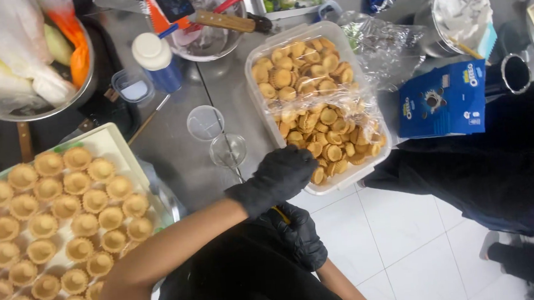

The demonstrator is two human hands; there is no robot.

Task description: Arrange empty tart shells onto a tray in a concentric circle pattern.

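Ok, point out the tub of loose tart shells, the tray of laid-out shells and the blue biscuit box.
tub of loose tart shells (259, 116), head view, on its left wall
tray of laid-out shells (113, 138), head view, on its bare top corner
blue biscuit box (443, 99), head view, middle of its top face

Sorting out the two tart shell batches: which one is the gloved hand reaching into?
The clear plastic tub on the right, its shells heaped loosely under film. The left hand reaches over its near edge. The white tray on the left holds neat rows, untouched.
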